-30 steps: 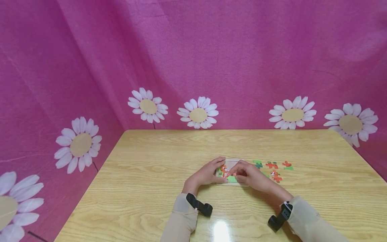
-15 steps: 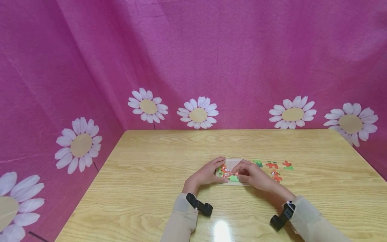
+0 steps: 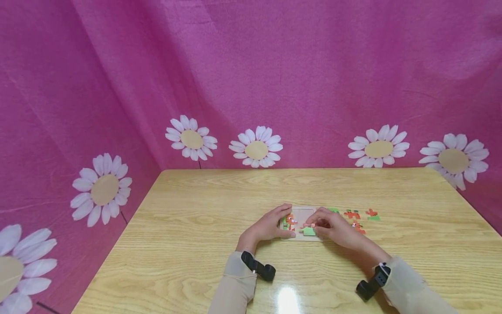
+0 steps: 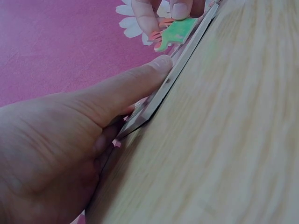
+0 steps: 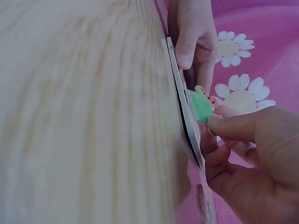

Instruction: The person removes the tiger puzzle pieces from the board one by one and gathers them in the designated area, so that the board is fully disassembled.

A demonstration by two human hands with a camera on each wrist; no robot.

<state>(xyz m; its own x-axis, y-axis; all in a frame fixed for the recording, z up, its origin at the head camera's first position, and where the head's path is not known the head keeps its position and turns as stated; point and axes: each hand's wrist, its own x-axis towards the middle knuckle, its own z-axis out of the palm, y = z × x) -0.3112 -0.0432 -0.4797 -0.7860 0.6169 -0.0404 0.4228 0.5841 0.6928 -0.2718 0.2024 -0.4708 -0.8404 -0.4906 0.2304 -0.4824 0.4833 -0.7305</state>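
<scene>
My left hand [image 3: 268,224] holds the left end of a pale wooden puzzle tray [image 3: 300,239], thumb along the near edge and fingers at the far side. In the left wrist view, the thumb of the left hand [image 4: 88,107] lies on the tray's rim [image 4: 180,70]. Between thumb and fingers, my right hand [image 3: 333,226] pinches a green and orange puzzle piece [image 3: 309,231] over the tray. That puzzle piece [image 5: 201,105] looks tilted in the right wrist view. Orange printed puzzle pieces [image 3: 290,221] lie in the tray's left part, partly hidden by the left hand.
Right of the tray, several loose puzzle pieces lie on the wooden table [image 3: 196,244]: an orange piece [image 3: 352,214], an orange and green piece [image 3: 372,214], a green piece [image 3: 334,210] and another orange one [image 3: 358,227]. A pink curtain [image 3: 298,87] with daisies stands behind.
My right hand has shifted slightly right with the pinched puzzle piece, away from the pieces at the tray's left. More of the tray's bare base shows. The left hand stays in place.
</scene>
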